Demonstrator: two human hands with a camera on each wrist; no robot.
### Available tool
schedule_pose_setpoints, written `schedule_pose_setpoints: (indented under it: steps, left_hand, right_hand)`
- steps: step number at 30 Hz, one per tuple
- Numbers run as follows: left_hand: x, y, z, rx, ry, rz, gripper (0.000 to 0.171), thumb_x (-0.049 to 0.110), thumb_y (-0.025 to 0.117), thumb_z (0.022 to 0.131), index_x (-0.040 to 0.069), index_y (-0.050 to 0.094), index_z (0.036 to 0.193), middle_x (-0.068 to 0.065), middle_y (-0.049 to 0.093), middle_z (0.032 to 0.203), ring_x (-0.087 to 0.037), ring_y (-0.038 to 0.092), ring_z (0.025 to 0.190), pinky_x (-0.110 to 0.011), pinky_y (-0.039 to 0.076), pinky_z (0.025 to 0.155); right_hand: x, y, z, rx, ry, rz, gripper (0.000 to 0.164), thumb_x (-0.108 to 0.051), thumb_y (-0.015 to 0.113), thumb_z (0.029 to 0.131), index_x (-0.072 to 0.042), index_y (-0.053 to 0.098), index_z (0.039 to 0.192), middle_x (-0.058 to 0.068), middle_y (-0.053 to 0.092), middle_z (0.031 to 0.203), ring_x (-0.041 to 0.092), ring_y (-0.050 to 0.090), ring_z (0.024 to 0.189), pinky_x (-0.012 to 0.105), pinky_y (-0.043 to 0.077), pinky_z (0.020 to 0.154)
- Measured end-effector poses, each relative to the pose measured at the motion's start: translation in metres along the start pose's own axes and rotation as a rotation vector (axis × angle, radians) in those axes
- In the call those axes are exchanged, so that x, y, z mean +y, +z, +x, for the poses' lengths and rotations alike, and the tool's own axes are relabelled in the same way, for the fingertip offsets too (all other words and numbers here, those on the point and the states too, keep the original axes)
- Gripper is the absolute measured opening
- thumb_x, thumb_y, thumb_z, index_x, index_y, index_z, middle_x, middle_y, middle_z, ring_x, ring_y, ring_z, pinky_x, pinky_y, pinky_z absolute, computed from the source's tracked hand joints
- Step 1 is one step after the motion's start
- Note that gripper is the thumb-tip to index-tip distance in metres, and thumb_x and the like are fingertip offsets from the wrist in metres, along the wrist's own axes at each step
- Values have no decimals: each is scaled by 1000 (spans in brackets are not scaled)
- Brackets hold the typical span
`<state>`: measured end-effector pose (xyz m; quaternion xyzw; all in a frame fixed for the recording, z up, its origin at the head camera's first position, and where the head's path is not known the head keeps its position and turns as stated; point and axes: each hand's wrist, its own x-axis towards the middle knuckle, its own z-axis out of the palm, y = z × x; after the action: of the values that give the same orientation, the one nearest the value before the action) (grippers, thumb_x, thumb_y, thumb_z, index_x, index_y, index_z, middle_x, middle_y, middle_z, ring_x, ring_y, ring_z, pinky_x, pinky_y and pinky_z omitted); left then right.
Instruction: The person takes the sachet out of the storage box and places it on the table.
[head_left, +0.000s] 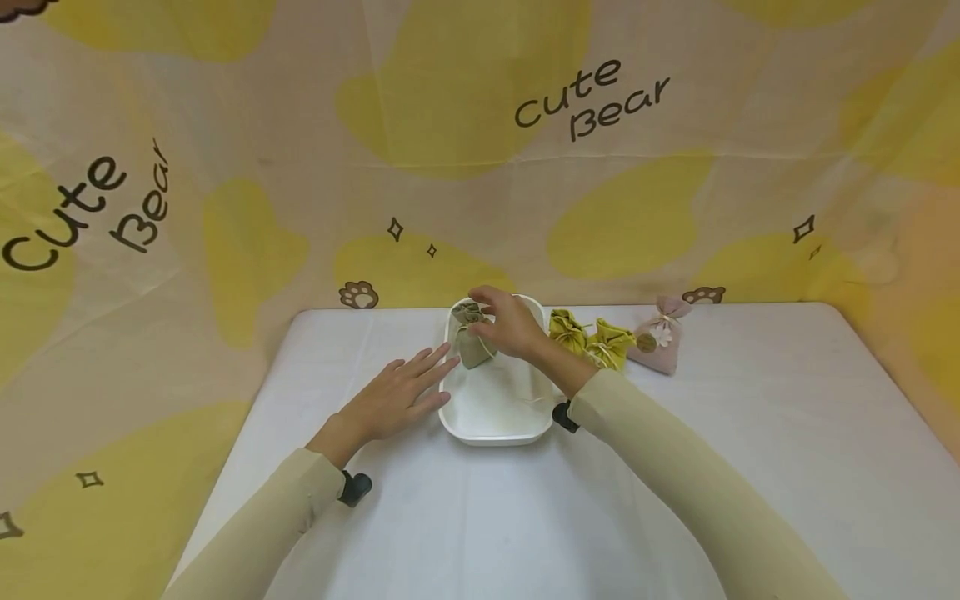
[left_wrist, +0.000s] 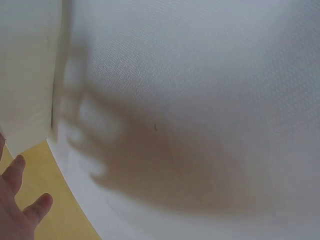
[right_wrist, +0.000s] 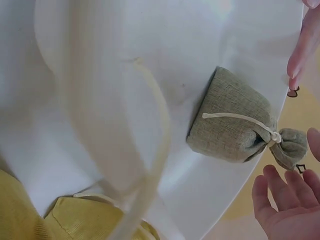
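A grey-green cloth pouch point(head_left: 476, 352), its neck tied with a pale cord, lies in the far left part of a white tray point(head_left: 491, 410). My right hand point(head_left: 513, 323) is over the tray beside the pouch. In the right wrist view, the fingers point(right_wrist: 285, 192) are spread around the tied neck of the pouch point(right_wrist: 230, 117), with gaps showing between them and the cloth. My left hand point(head_left: 401, 394) reaches to the tray's left rim with straight, parted fingers and holds nothing. Only some of its fingers point(left_wrist: 37, 207) show in the left wrist view.
Right of the tray stand two yellow pouches point(head_left: 567, 331) point(head_left: 611, 343) and a pink pouch point(head_left: 660, 342) with a white flower. A pale cord point(right_wrist: 162, 115) crosses the right wrist view, blurred. Behind the white table point(head_left: 750, 467) hangs a patterned cloth point(head_left: 465, 192).
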<state>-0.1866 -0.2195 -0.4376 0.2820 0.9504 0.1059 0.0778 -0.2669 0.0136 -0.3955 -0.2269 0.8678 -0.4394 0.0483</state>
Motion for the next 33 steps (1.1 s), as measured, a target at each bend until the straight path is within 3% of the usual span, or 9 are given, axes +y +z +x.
schedule_pose_setpoints:
  steps: [10, 20, 33]
  left_hand:
    - [0, 0, 0, -5, -2, -6, 64, 60, 33, 103, 31, 22, 160, 7, 9, 166, -29, 22, 150, -58, 24, 116]
    - [-1, 0, 1, 10, 10, -4, 64, 59, 33, 103, 31, 23, 159, 8, 9, 167, -29, 22, 150, -57, 26, 115]
    - [0, 0, 1, 6, 5, -8, 63, 58, 34, 104, 30, 24, 159, 7, 11, 166, -29, 21, 150, -57, 25, 115]
  right_hand:
    - [1, 2, 4, -3, 9, -27, 44, 0, 70, 90, 2, 58, 132, 17, 65, 129, 31, 63, 117, 39, 50, 100]
    - [1, -2, 1, 62, 43, -68, 28, -5, 70, 91, 1, 67, 118, 13, 73, 109, 28, 71, 101, 39, 55, 91]
    - [-7, -16, -2, 114, -34, -91, 26, -1, 69, 90, 4, 68, 115, 10, 76, 96, 24, 73, 92, 39, 56, 85]
